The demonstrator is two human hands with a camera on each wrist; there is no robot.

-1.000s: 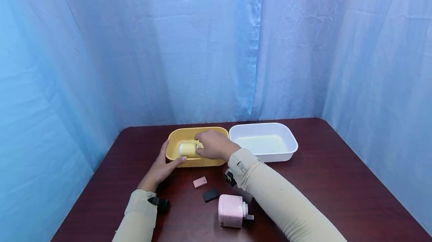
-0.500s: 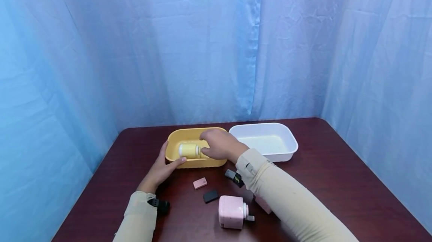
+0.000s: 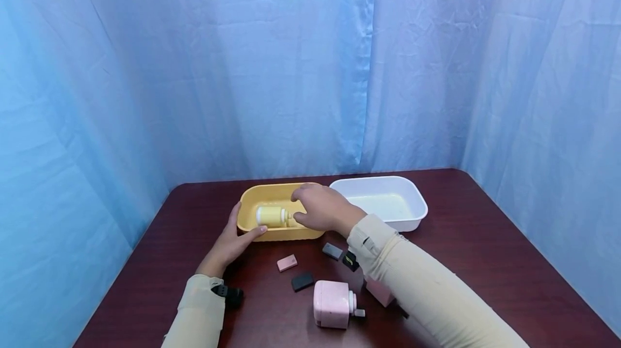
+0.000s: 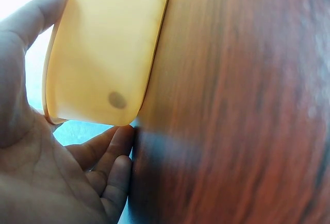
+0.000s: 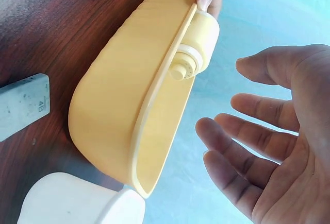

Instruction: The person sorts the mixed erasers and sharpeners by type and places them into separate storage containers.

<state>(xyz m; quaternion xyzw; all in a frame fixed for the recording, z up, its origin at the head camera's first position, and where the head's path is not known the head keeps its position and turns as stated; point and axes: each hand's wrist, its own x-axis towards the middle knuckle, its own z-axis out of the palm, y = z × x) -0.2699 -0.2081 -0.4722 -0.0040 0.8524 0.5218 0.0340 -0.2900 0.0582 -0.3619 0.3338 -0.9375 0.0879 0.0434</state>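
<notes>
1. Steadying the yellow tub (image 3: 252,227) at its near-left corner, the left hand (image 3: 232,243) grips the rim, thumb along the near wall and fingers curled around the left end; the left wrist view shows palm and fingers against the tub's outer wall.
2. Lying on its side inside the tub, toward the left, is a pale yellow bottle (image 3: 271,216) with its pump nozzle pointing right.
3. Just right of the nozzle, over the tub, the right hand (image 3: 322,209) holds nothing; the right wrist view shows its fingers (image 5: 242,136) spread apart and clear of the bottle (image 5: 201,41).
4. A white tub (image 3: 412,218) sits touching or just beside the yellow one on its right.
5. On the table (image 3: 485,262), near the person, lie a pink eraser (image 3: 287,263), two dark grey erasers (image 3: 303,282) (image 3: 332,251) and a pink dispenser (image 3: 332,304) on its side.
6. Risks, as I judge them: the bottle is round and lying flat, so a nudge of the tub could make it roll against the wall.
7. Drawing the right forearm back low could sweep its sleeve into the grey eraser or the dispenser beneath it.
8. Pulling on the left corner alone could swing the tub into the white one.
</notes>
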